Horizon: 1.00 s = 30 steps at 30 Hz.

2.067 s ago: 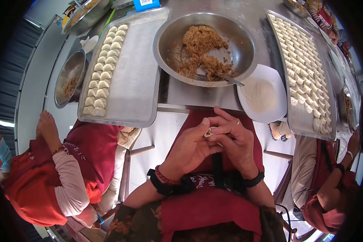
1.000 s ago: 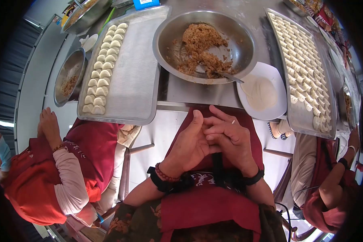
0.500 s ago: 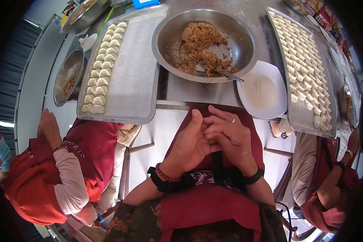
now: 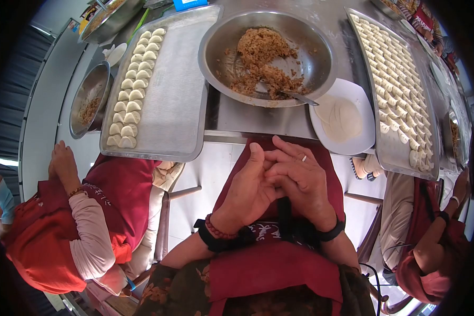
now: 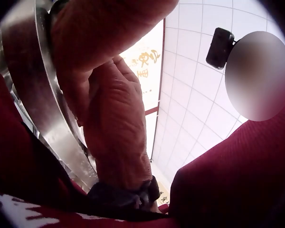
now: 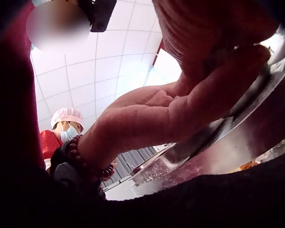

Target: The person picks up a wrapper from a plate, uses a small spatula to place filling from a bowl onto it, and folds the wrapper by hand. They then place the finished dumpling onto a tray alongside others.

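Over the lap, in the head view, my left hand (image 4: 246,192) and right hand (image 4: 305,184) meet with fingers overlapping. They press round a small dumpling, hidden behind the fingers now. The left thumb points up and away from the fingers, while the right thumb and bent fingers lie over the left fingertips. In the left wrist view the right hand (image 5: 116,123) shows from below, its wrist strapped. The right wrist view has the left hand (image 6: 156,114) stretched toward the right fingers, a bead bracelet (image 6: 75,151) at its wrist.
Ahead stands a steel bowl (image 4: 216,87) of brown filling with a spoon (image 4: 300,98). Right of it, a white plate (image 4: 366,113) bears round wrappers (image 4: 339,121). Trays of dumplings flank them, left tray (image 4: 181,105) and right tray (image 4: 392,155). People sit on both sides.
The white dumpling edge that showed between the hands has gone out of sight. The left thumb has lifted upright, and the right fingers have shifted slightly over the left ones.
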Each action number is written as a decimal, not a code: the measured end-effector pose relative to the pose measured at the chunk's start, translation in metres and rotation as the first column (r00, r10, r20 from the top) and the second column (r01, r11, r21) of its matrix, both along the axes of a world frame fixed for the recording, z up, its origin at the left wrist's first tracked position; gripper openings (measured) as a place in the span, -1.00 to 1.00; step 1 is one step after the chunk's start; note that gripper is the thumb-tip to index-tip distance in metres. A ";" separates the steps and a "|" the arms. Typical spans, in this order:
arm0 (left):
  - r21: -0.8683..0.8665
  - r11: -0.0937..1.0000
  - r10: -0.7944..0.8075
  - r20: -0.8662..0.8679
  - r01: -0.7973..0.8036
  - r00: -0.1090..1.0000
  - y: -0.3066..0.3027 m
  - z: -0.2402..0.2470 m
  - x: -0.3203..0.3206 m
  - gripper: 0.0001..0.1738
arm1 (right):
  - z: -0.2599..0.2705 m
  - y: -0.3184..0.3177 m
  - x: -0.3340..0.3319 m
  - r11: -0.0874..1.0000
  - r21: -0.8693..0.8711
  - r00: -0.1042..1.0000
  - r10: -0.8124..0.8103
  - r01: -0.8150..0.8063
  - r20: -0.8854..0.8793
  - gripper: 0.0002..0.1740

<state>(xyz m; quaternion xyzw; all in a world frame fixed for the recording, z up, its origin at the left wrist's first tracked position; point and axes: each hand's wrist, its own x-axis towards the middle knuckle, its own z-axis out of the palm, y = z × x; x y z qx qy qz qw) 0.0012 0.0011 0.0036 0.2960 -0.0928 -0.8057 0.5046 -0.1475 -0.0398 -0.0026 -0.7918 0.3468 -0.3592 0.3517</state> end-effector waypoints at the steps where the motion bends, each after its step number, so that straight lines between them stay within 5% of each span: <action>1: -0.008 1.000 0.011 -0.006 -0.011 1.000 0.000 0.002 0.000 -0.21 | 0.004 0.001 0.000 0.999 0.038 1.000 -0.021 0.020 0.017 -0.77; 8: 0.005 0.997 0.081 -0.065 -0.081 0.995 0.000 0.000 -0.001 -0.15 | -0.004 0.002 -0.005 0.976 0.212 0.969 -0.098 0.049 0.226 -0.74; 17: -0.009 1.000 -0.011 0.074 0.012 0.997 0.004 0.004 0.006 -0.15 | -0.006 -0.003 -0.009 0.998 0.012 0.997 -0.057 0.057 0.042 -0.81; 20: 0.002 1.000 0.024 0.031 -0.024 0.999 0.003 0.009 0.005 -0.15 | 0.005 0.002 -0.002 0.959 0.262 0.968 -0.165 0.112 0.188 -0.80; 23: 0.015 0.998 0.068 -0.022 -0.067 0.997 0.002 0.010 0.004 -0.16 | -0.003 0.001 -0.005 0.958 0.278 0.961 -0.144 0.075 0.236 -0.79; 30: 0.001 0.994 0.108 -0.096 -0.109 0.989 0.004 -0.003 0.000 -0.19 | -0.004 -0.004 -0.009 0.997 0.066 0.988 -0.036 0.027 0.148 -0.79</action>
